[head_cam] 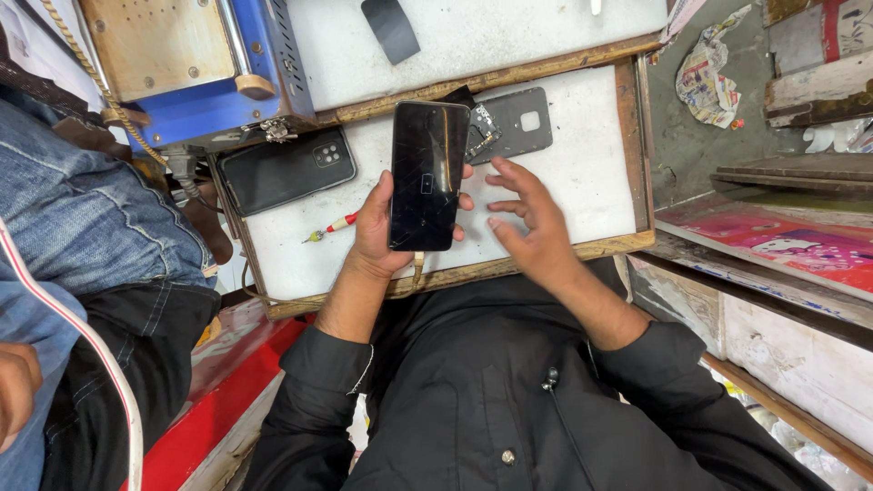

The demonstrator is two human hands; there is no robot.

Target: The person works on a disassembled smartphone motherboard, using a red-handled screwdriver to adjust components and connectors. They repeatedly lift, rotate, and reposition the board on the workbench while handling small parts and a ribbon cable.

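The left hand (377, 232) is cradling a black phone (427, 175) from beneath above the white desk (582, 173), fingers curled round its edges, while the right hand (532, 223) is hovering beside it, fingers spread; the slim, glossy slab looks light, stiff, slippery and breakable, best gripped by its long sides.

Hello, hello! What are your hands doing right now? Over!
Left hand grips black glossy smartphone, screen up. Right hand open, hovering beside it. Grey phone back cover lies behind on white wooden-framed tray. Nothing blocking.
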